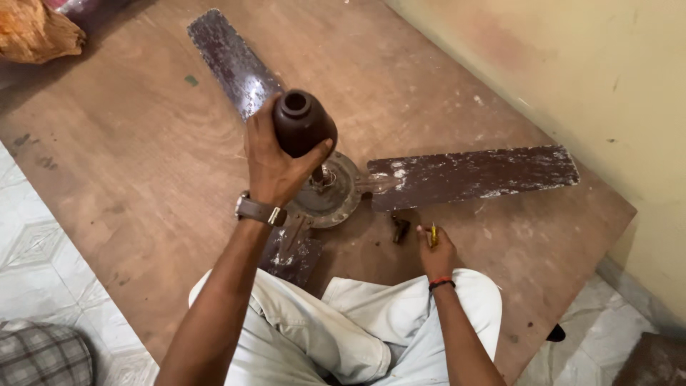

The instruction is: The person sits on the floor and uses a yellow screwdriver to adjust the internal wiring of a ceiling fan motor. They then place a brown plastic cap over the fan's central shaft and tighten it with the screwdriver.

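left hand [275, 164] raised over the fan hub, fingers [323, 150] wrapped tight around a dark brown cup-shaped cover [300, 123], its open neck facing up; a watch [259, 211] on that wrist. the cover sits above the round motor [334, 194] at the middle of the wooden surface [143, 157]. right hand [436, 251] low, near the body, fingers pinched on a small yellow tool [433, 234] resting on the surface. a small dark part [400, 229] lies just left of that hand. one blade [471, 175] runs right, another blade [232, 61] runs to the far left, a third [293, 254] points near, partly under the forearm. orange sack [36, 28] at the far left corner.
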